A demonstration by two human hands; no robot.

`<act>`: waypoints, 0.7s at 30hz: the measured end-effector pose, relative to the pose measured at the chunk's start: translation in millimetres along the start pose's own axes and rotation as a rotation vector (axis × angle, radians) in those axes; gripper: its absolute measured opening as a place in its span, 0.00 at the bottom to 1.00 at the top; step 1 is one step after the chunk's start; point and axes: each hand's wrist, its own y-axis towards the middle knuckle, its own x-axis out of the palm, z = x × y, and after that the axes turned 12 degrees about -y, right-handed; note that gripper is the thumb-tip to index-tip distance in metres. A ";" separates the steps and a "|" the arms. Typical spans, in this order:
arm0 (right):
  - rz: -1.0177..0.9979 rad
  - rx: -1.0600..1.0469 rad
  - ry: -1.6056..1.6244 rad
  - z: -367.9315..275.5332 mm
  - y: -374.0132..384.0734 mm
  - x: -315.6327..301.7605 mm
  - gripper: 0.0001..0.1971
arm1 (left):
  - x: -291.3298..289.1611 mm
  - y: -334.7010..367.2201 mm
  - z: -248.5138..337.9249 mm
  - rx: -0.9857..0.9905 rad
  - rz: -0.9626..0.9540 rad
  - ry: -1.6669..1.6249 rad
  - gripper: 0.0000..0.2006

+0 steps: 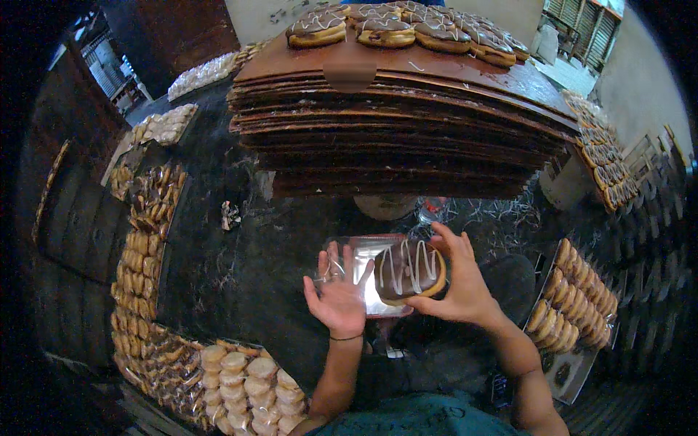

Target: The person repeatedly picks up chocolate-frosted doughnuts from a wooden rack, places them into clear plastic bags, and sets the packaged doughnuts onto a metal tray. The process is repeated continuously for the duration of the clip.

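My right hand [465, 287] grips a round doughnut [409, 272] by its edge, thumb below and fingers above. The doughnut has dark chocolate icing with white zigzag lines over a pale golden side. Just left of it, my left hand [340, 298] is held palm up with its fingers spread. A thin clear glint, perhaps plastic film, shows across those fingers; I cannot tell whether the hand holds it. Below both hands is a shiny silver pad or tray [372, 299] with a red rim, partly hidden by the doughnut and my left hand.
Ahead rises a tall stack of brown boards [407, 116], with several iced doughnuts [385, 33] on top. Wrapped doughnuts [142, 261] line the left side; pale wrapped ones [247, 385] lie lower left. More wrapped doughnuts [574, 298] sit at right. Litter [230, 216] lies on the dark floor.
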 end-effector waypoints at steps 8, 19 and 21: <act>0.133 0.160 0.152 0.7 -7.6 54.4 0.46 | -11.3 1.5 8.7 -0.005 0.168 -0.043 0.30; 0.039 -0.360 -0.155 -28.8 54.2 62.8 0.10 | 14.0 -16.7 5.7 -0.174 0.541 0.235 0.34; 0.093 -0.560 -0.267 -38.8 48.4 72.2 0.10 | 15.9 -7.9 -3.9 -0.277 0.354 0.171 0.36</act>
